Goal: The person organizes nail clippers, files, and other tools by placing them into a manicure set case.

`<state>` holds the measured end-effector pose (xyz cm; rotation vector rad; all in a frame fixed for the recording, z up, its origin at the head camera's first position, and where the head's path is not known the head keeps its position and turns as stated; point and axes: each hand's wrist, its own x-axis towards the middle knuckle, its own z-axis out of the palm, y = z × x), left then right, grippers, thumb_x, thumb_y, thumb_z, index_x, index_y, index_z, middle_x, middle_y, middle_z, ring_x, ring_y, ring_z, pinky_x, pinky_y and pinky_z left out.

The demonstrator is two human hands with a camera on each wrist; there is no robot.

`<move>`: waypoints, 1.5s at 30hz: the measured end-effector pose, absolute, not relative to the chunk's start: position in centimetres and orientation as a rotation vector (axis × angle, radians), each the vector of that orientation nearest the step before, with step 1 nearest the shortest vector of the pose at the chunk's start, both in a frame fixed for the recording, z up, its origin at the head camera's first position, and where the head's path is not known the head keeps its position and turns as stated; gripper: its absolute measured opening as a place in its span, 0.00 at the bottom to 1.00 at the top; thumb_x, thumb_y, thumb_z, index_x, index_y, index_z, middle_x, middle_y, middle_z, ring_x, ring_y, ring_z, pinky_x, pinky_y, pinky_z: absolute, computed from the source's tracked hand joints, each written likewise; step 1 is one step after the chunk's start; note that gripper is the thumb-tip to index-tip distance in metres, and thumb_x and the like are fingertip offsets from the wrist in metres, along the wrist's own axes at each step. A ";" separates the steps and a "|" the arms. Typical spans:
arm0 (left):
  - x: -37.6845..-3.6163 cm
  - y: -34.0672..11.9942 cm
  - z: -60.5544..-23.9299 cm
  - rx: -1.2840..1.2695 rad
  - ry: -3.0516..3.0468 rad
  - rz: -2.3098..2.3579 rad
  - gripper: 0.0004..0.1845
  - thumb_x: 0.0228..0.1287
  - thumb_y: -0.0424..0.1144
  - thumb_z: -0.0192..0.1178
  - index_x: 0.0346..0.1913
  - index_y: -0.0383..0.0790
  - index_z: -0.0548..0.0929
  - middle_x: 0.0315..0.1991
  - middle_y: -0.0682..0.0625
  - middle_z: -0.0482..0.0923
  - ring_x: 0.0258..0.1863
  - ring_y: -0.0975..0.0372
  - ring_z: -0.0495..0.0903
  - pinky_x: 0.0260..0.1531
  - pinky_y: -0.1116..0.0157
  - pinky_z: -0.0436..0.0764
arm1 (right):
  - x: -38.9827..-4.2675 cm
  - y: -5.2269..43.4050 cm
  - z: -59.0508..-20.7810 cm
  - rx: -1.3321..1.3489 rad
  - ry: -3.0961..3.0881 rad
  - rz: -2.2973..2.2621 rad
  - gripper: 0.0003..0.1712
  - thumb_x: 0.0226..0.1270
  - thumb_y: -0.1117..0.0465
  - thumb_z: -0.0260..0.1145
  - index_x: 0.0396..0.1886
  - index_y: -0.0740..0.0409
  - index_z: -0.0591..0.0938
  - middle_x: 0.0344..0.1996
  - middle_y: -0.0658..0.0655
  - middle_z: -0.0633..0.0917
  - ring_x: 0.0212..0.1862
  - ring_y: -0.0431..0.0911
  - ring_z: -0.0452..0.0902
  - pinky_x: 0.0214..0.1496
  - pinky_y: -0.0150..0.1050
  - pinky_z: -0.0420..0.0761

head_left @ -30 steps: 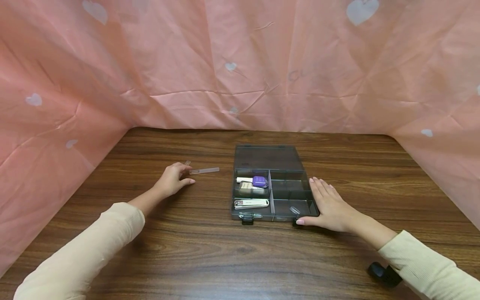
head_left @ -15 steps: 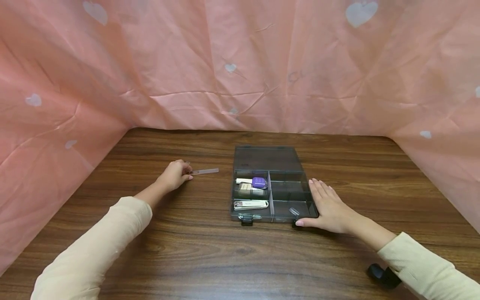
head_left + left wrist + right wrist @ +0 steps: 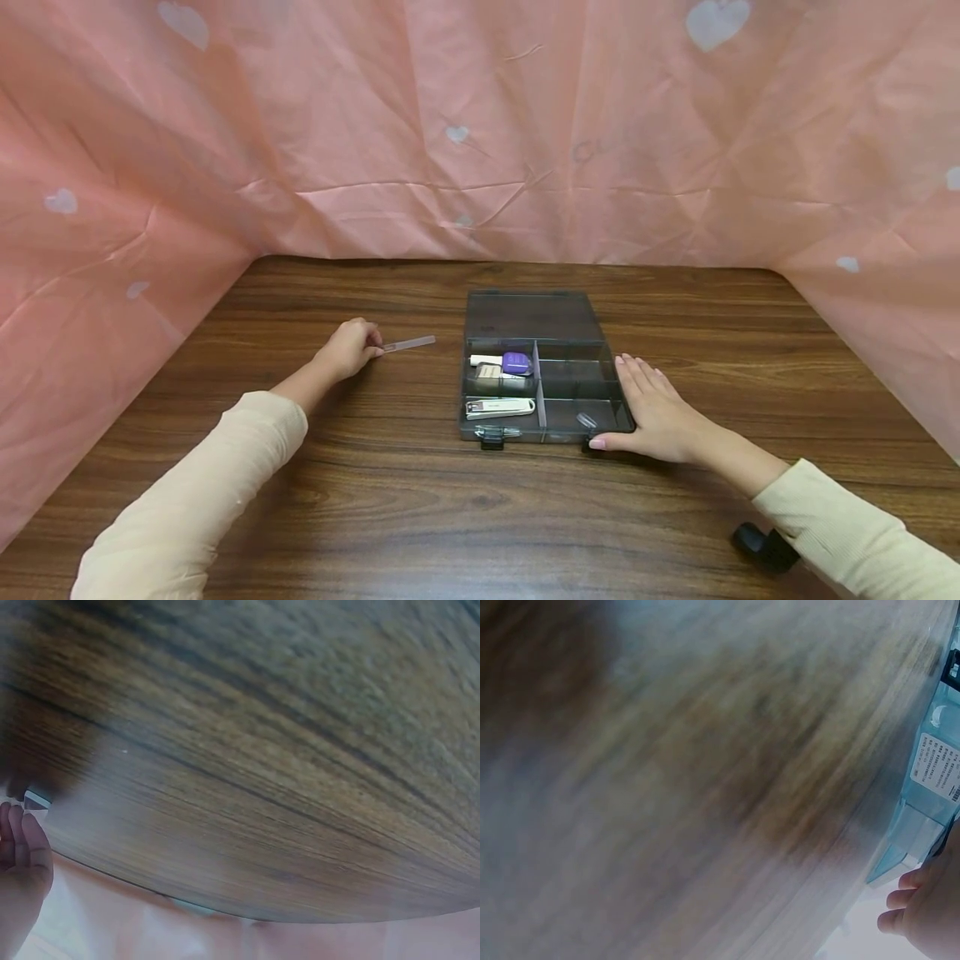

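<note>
L hand [image 3: 348,348] pinches clr strip [image 3: 410,343] | R hand [image 3: 660,421]: fingers straight, touching box [image 3: 573,371] R edge

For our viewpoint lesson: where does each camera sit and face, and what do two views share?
Head: on the head, facing forward and down; table, box, cloth, left hand, right hand, sleeves.
Left wrist: worn there, facing table and cloth; left hand shows.
Right wrist: worn there, facing table and box; right hand shows.
Head and right wrist share the box.

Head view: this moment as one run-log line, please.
left hand: pinches clear strip | right hand: rests against box | lid: open | inside: nail clipper, purple bottle
</note>
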<state>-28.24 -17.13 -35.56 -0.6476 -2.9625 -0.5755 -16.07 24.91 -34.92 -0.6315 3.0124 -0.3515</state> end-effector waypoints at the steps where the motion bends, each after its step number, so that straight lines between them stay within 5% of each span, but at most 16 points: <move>1: -28.2 -17.1 -35.6 -0.647 -2.963 -0.576 0.04 0.56 0.29 0.62 0.29 0.28 0.80 0.30 0.39 0.76 0.34 0.51 0.75 0.39 0.55 0.75 | -16.1 24.9 -34.9 -0.632 3.012 -0.351 0.67 0.48 0.29 0.63 0.68 0.77 0.48 0.68 0.77 0.51 0.70 0.68 0.46 0.67 0.63 0.50; 15: -27.9 -17.3 -35.8 -0.650 -2.901 -0.729 0.03 0.57 0.25 0.60 0.32 0.27 0.78 0.30 0.38 0.81 0.32 0.52 0.81 0.35 0.58 0.80 | -16.0 25.1 -35.0 -0.631 3.026 -0.345 0.67 0.48 0.29 0.63 0.68 0.77 0.49 0.68 0.77 0.52 0.70 0.68 0.46 0.67 0.64 0.50; 24: -27.7 -17.6 -36.3 -0.761 -2.854 -0.640 0.05 0.57 0.27 0.60 0.34 0.25 0.82 0.38 0.33 0.81 0.47 0.43 0.79 0.47 0.52 0.78 | -16.0 25.0 -34.9 -0.627 3.014 -0.358 0.67 0.48 0.29 0.63 0.68 0.77 0.49 0.68 0.77 0.52 0.70 0.68 0.46 0.67 0.64 0.50; 45: -26.6 -18.2 -35.1 -0.780 -2.716 -0.678 0.06 0.58 0.27 0.59 0.35 0.25 0.82 0.34 0.35 0.82 0.37 0.46 0.82 0.38 0.55 0.81 | -16.0 25.2 -35.0 -0.627 3.017 -0.351 0.68 0.48 0.29 0.63 0.68 0.77 0.49 0.68 0.77 0.52 0.70 0.68 0.45 0.67 0.64 0.49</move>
